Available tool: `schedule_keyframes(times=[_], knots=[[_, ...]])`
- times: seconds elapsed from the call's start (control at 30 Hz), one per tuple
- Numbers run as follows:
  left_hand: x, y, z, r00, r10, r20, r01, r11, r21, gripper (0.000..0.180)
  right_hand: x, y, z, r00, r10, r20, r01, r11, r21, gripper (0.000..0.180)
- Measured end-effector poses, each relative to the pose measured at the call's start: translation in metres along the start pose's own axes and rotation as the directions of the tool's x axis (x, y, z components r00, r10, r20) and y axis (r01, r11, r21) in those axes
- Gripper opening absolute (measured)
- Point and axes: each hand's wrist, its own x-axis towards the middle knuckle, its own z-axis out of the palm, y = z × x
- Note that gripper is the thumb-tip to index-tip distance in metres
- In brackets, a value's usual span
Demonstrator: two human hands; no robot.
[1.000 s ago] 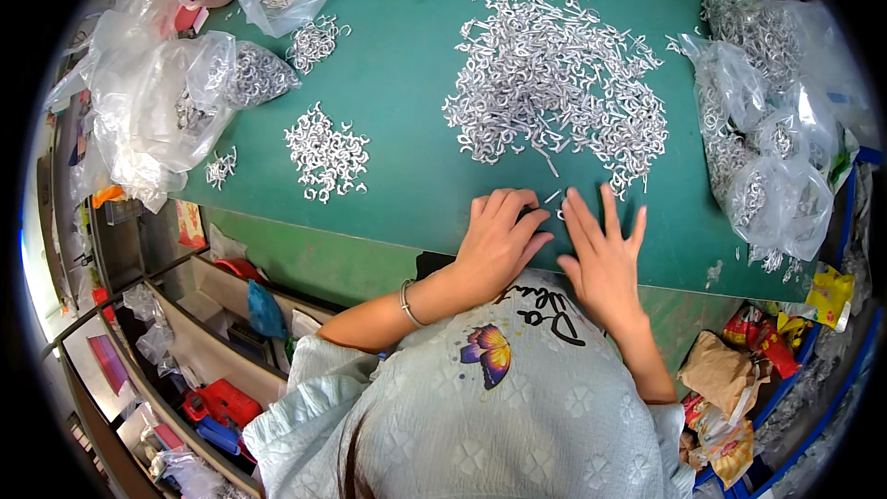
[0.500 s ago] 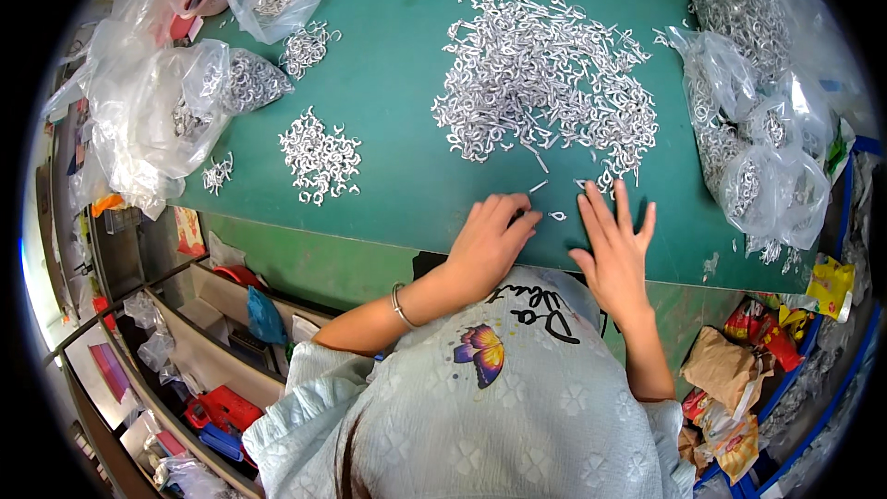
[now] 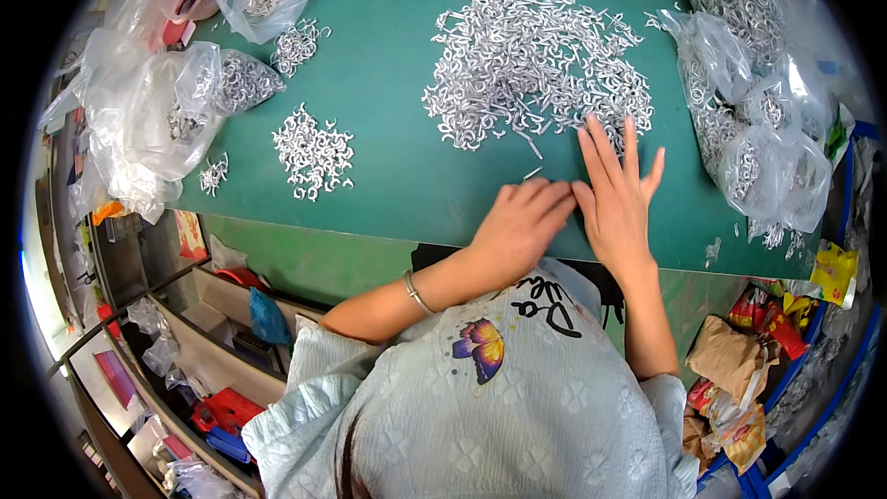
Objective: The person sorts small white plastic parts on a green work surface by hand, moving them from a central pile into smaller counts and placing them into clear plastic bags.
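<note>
While the left hand [image 3: 524,225] curls its fingers beside the right thumb, whether it pinches anything cannot be told; the right hand [image 3: 617,208] is spread open, palm down, fingertips at the near edge of a broad heap of small curved silver metal pieces [image 3: 517,65]. One slim straight silver metal piece [image 3: 532,173] lies just beyond the left hand on the smooth green tabletop [image 3: 397,111]. Farther left sits a smaller pile of silver crescent-shaped pieces [image 3: 316,153]; clear plastic bags of similar pieces [image 3: 785,171] line the right side.

Looks like silvery metal in the small curved pieces [image 3: 517,51], thin glossy plastic in the clear bags [image 3: 788,166], crinkled cloth in the shirt [image 3: 462,425].
</note>
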Motion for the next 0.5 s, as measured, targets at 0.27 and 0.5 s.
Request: schedule_keyframes(times=[0.27, 0.5], knots=[[-0.030, -0.006, -0.002, 0.999, -0.003, -0.049, -0.001, 0.996, -0.093, 0.034, -0.026, -0.012, -0.010, 0.992, -0.005, 0.129, 0.008, 1.000, -0.020, 0.061], [-0.013, -0.004, -0.007, 0.983, -0.130, -0.128, 0.116, 0.987, -0.110, 0.026, -0.049, -0.008, -0.011, 0.992, -0.001, 0.128, -0.013, 0.994, 0.107, 0.062]])
